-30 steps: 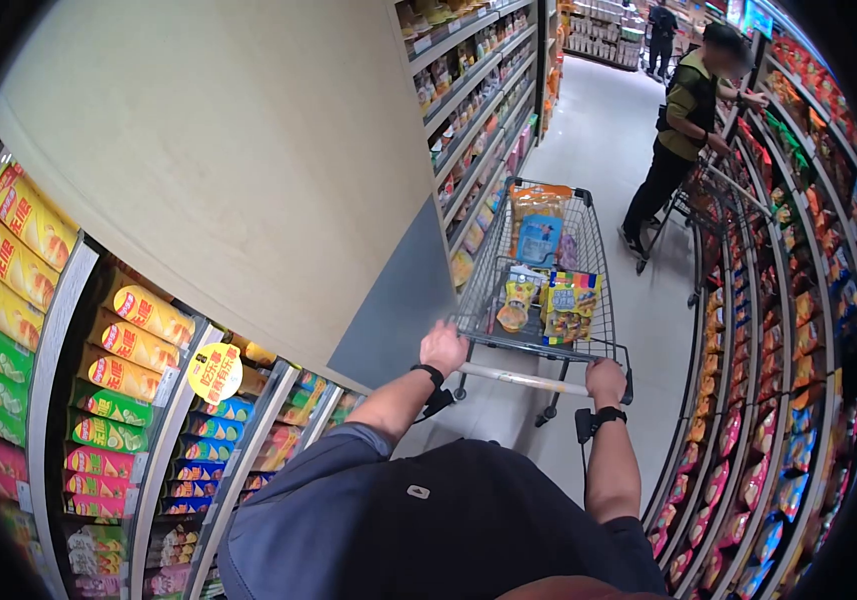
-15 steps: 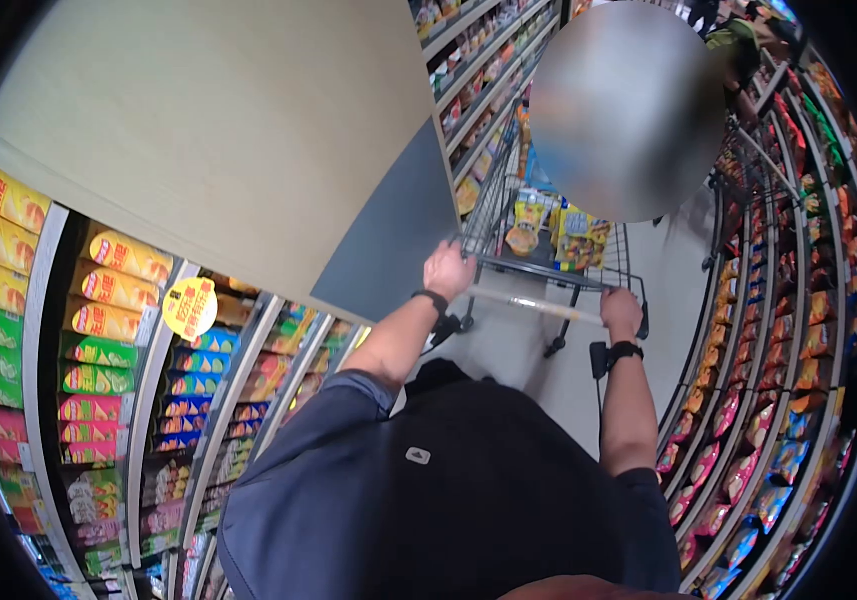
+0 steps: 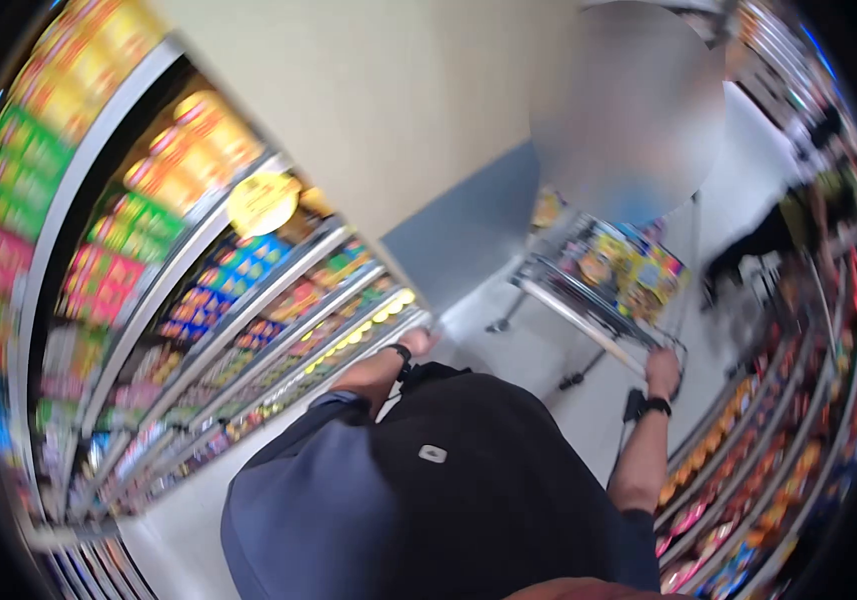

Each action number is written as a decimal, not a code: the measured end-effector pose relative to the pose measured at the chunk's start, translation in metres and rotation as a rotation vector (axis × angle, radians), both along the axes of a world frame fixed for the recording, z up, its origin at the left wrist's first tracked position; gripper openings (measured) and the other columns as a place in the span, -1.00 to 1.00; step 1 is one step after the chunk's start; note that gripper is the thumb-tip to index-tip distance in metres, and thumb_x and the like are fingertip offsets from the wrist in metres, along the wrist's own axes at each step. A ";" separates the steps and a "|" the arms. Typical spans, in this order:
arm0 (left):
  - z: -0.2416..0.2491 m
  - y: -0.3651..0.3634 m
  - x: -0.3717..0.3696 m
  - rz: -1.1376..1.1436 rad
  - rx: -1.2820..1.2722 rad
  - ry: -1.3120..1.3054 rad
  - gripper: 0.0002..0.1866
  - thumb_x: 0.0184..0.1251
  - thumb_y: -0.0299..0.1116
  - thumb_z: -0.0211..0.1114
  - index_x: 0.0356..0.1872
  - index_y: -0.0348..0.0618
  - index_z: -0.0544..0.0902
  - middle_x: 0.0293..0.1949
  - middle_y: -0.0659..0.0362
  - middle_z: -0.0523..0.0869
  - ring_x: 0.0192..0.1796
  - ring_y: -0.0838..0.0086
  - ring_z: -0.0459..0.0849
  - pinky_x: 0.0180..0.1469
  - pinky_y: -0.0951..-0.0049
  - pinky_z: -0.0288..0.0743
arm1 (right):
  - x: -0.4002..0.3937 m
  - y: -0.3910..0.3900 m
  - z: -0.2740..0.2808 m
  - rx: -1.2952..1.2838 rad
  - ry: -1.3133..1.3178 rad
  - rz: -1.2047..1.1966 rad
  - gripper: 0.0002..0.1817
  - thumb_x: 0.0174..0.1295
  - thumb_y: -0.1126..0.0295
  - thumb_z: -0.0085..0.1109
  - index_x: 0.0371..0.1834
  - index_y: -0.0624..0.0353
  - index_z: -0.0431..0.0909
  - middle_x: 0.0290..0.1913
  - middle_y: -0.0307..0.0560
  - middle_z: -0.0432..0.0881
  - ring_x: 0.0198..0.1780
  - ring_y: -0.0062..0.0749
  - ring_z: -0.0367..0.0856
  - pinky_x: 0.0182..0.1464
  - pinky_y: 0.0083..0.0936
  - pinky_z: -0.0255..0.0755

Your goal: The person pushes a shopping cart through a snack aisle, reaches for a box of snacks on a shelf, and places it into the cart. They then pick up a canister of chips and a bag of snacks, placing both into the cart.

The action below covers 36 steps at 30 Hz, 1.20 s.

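Note:
My right hand (image 3: 662, 370) grips the right end of the handle (image 3: 586, 322) of a shopping cart (image 3: 621, 312). Inside the cart lie several yellow and colourful snack packages (image 3: 639, 270). My left hand (image 3: 417, 342) is off the handle, low at my left side near the lower shelves; its fingers are smeared by motion. A dark band circles each wrist.
Shelves of bright snack canisters (image 3: 109, 270) line the left, with a round yellow sign (image 3: 263, 203). A beige panel with a grey base (image 3: 469, 220) stands beyond. Packed snack shelves (image 3: 749, 450) curve along the right. A person in dark clothes (image 3: 799, 220) is at the far right.
My left hand has let go of the cart handle and dropped back to the left. The view has turned, and the cart now sits farther right. My right hand stays on the handle.

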<state>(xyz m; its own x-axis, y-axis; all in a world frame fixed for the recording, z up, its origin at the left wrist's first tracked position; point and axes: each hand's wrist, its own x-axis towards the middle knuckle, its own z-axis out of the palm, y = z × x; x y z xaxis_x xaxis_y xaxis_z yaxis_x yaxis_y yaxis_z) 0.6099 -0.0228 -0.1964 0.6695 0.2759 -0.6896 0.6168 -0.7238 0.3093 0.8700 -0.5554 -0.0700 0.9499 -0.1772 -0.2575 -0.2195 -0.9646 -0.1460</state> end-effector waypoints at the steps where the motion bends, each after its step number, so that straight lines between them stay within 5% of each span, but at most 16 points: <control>1: -0.020 0.016 -0.037 -0.039 0.038 0.159 -0.29 0.50 0.24 0.09 0.21 -0.27 0.69 0.24 -0.18 0.69 0.36 -0.01 0.61 0.42 0.10 0.44 | 0.005 -0.011 -0.019 0.015 -0.053 0.069 -0.52 0.46 0.04 0.03 -0.10 0.28 0.74 0.00 0.34 0.73 0.08 0.31 0.70 0.12 0.16 0.58; 4: 0.002 0.029 -0.140 0.236 0.084 0.323 -0.33 0.40 0.18 0.20 0.17 -0.26 0.72 0.24 -0.17 0.70 0.35 0.04 0.63 0.40 0.12 0.48 | 0.018 -0.026 -0.043 0.006 -0.074 0.090 -0.54 0.46 0.06 0.02 -0.14 0.27 0.71 -0.01 0.34 0.72 0.09 0.33 0.66 0.11 0.15 0.54; 6: -0.030 0.045 -0.210 0.374 0.180 0.226 -0.37 0.35 0.22 0.23 -0.11 -0.26 0.82 -0.10 -0.17 0.82 0.04 0.03 0.79 0.15 0.09 0.61 | 0.020 -0.033 -0.057 0.007 -0.055 0.124 -0.55 0.45 0.07 0.04 -0.05 0.25 0.73 0.03 0.29 0.73 0.12 0.28 0.66 0.14 0.11 0.52; 11: -0.039 0.025 -0.300 0.680 0.184 0.165 -0.41 0.36 0.19 0.22 -0.30 -0.25 0.82 -0.29 -0.05 0.84 -0.14 0.12 0.83 0.03 0.13 0.65 | 0.032 -0.036 -0.055 0.005 0.010 0.180 -0.55 0.45 0.10 0.08 -0.05 0.31 0.74 -0.02 0.33 0.74 0.11 0.29 0.67 0.12 0.06 0.52; 13: -0.039 0.010 -0.308 0.678 0.190 0.148 -0.40 0.36 0.18 0.22 -0.30 -0.26 0.82 -0.29 -0.05 0.84 -0.14 0.11 0.83 0.02 0.13 0.65 | 0.036 -0.038 -0.059 0.019 -0.025 0.194 -0.55 0.40 0.14 0.07 -0.13 0.39 0.71 -0.09 0.42 0.70 0.04 0.36 0.65 0.09 0.09 0.49; 15: -0.029 -0.009 -0.296 0.608 -0.033 0.248 -0.41 0.36 0.15 0.23 0.00 -0.22 0.79 0.05 -0.18 0.78 0.18 0.03 0.74 0.25 0.09 0.58 | 0.041 -0.044 -0.068 0.046 -0.072 0.227 -0.55 0.36 0.17 0.06 -0.22 0.45 0.69 -0.17 0.48 0.68 -0.03 0.42 0.63 0.06 0.12 0.46; 16: -0.030 -0.014 -0.290 0.621 -0.112 0.214 -0.44 0.35 0.15 0.26 -0.11 -0.23 0.81 -0.09 -0.14 0.83 0.06 0.03 0.78 0.18 0.06 0.61 | 0.045 -0.045 -0.073 0.054 -0.067 0.177 -0.56 0.35 0.18 0.08 -0.23 0.45 0.69 -0.18 0.48 0.68 -0.04 0.40 0.65 0.05 0.10 0.47; 18: -0.032 -0.014 -0.279 0.622 -0.259 0.121 -0.54 0.40 0.07 0.30 -0.16 -0.18 0.81 -0.37 0.11 0.80 -0.35 0.36 0.75 -0.26 0.18 0.67 | 0.054 -0.046 -0.076 0.062 -0.064 0.129 -0.57 0.33 0.19 0.09 -0.23 0.45 0.69 -0.20 0.48 0.68 -0.06 0.38 0.66 0.03 0.09 0.48; 20: -0.014 -0.010 -0.273 0.707 -0.293 0.016 -0.54 0.41 0.04 0.30 -0.08 -0.20 0.79 -0.31 0.14 0.81 -0.37 0.40 0.75 -0.23 0.23 0.68 | 0.049 -0.041 -0.065 0.027 0.033 0.241 -0.53 0.42 0.12 0.11 -0.16 0.43 0.72 -0.10 0.45 0.71 0.04 0.36 0.66 0.07 0.06 0.52; 22: -0.006 -0.003 -0.272 0.567 -0.029 -0.061 -0.49 0.38 0.06 0.30 -0.01 -0.24 0.79 -0.08 -0.02 0.85 -0.02 0.14 0.80 0.16 0.18 0.62 | 0.050 -0.041 -0.061 0.046 0.011 0.360 -0.52 0.42 0.11 0.11 -0.21 0.44 0.72 -0.14 0.46 0.70 0.01 0.38 0.66 0.05 0.07 0.52; 24: 0.001 0.007 -0.271 0.634 0.032 0.009 -0.46 0.38 0.08 0.27 0.03 -0.22 0.79 0.01 -0.10 0.82 0.15 0.04 0.74 0.28 0.15 0.54 | 0.053 -0.046 -0.076 -0.022 -0.027 0.426 -0.52 0.41 0.12 0.11 -0.21 0.45 0.71 -0.15 0.46 0.70 0.02 0.38 0.66 0.06 0.08 0.50; 36: 0.016 -0.037 -0.259 0.553 -0.055 0.014 -0.47 0.36 0.10 0.24 0.01 -0.17 0.80 0.02 -0.10 0.81 0.16 0.03 0.73 0.28 0.13 0.54 | 0.045 -0.030 -0.057 0.091 0.054 0.250 -0.50 0.39 0.09 0.08 -0.16 0.43 0.73 -0.11 0.45 0.70 0.08 0.35 0.64 0.12 0.08 0.45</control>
